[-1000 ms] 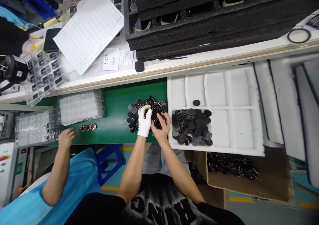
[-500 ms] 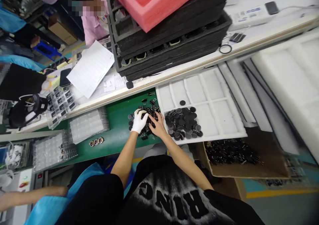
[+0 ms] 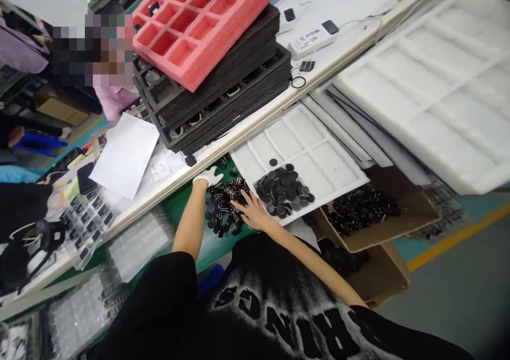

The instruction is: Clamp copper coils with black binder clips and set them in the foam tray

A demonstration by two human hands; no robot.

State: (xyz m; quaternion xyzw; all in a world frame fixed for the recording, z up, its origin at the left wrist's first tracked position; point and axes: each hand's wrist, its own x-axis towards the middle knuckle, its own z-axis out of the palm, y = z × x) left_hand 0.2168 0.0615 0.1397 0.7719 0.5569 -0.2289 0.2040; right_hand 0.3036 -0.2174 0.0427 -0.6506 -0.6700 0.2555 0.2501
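A pile of black binder clips (image 3: 227, 203) with wire handles lies on the green work surface. My left hand (image 3: 209, 177), in a white glove, is at the far side of this pile with its fingers apart; what lies under its fingertips is partly hidden. My right hand (image 3: 255, 214) is bare and rests on the pile's right side, fingers spread over the clips. Right of it, many black round discs (image 3: 283, 190) are heaped in the near part of a white foam tray (image 3: 338, 160). More dark discs (image 3: 210, 209) lie along the pile's left edge.
Beyond the hands runs a raised white shelf (image 3: 223, 146) bearing stacked black foam trays (image 3: 215, 105) and a red foam tray (image 3: 187, 76). At right, a cardboard box (image 3: 422, 214) holds clips. Clear plastic trays (image 3: 139, 245) stand at left. A co-worker's pink sleeve (image 3: 111, 97) shows behind.
My left hand has moved away from my right hand to the pile's far left side. My right hand has spread its fingers on the clips. The whole view has turned and shifted.
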